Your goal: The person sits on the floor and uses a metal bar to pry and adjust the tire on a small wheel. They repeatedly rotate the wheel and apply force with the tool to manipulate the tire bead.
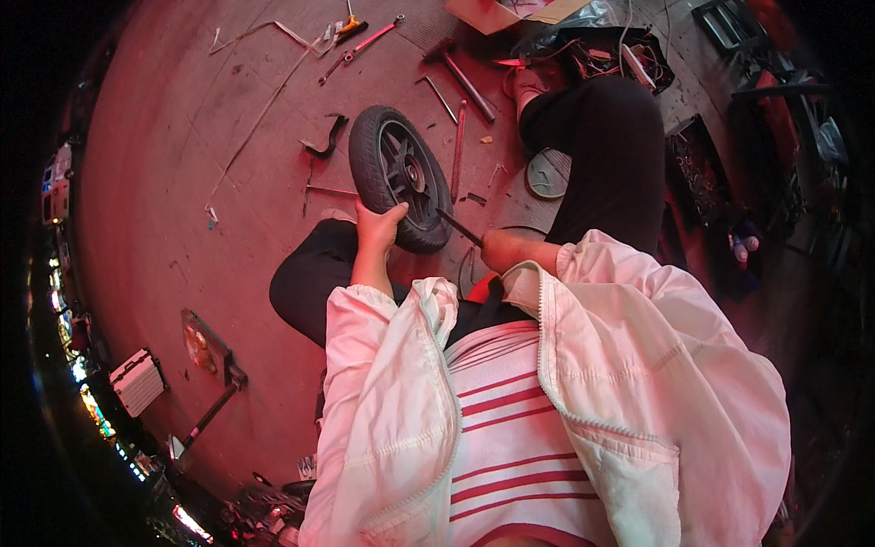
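A small black wheel with tyre (357, 157) and dark spokes stands tilted between my legs. My left hand (375, 223) grips its near left side, the thumb over the tyre toward the rim. My right hand (497, 248) is closed round a dark, narrow bar tool (460, 228), likely a tyre lever. The bar's tip points at the wheel's right side, near the rim; whether it touches or is wedged in there I cannot tell. My right fingers are partly hidden by the hand itself.
Beyond the wheel lie a hammer (467, 84), a red-handled wrench (372, 39), a reddish bar (458, 150) and a bent black part (326, 135). A round tin (548, 173) sits by my right leg. Farther off are a cluttered black tray (652, 56) and a silver case (138, 381).
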`<state>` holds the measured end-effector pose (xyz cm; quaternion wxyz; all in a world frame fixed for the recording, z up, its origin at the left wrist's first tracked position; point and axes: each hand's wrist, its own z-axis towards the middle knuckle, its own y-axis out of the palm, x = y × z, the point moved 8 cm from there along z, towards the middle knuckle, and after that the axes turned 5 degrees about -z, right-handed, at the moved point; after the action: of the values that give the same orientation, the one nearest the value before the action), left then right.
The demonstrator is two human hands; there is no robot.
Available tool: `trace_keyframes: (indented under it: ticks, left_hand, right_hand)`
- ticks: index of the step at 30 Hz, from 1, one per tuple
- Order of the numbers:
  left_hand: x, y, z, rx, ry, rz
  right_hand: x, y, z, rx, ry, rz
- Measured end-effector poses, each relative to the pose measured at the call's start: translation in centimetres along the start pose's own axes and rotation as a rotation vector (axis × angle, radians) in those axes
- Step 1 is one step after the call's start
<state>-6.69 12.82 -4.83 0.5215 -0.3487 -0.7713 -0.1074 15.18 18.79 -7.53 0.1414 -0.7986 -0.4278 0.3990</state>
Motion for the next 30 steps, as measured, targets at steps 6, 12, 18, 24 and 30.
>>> trace_keyframes:
  ticks: [6,12,18,24,30]
  left_hand:
    - [-0.2,-0.3,-0.5,0.012,-0.035,-0.011]
    - [-0.2,-0.5,-0.5,0.009,-0.055,0.045]
    - [-0.6,-1.2,-0.5,0.089,-0.003,0.158]
    - [-0.2,-0.9,-0.9,0.105,0.006,0.249]
    - [0.2,-0.5,-1.4,0.102,0.014,0.256]
  right_hand:
    - [2.3,-2.3,-1.7,0.222,0.229,0.441]
    - [4.5,-2.3,-2.5,0.295,0.483,0.842]
    - [3.5,-1.6,-1.8,0.189,0.34,0.567]
    - [2.2,-3.3,-3.0,0.195,0.281,0.423]
    - [3.4,-1.7,-2.0,0.162,0.332,0.505]
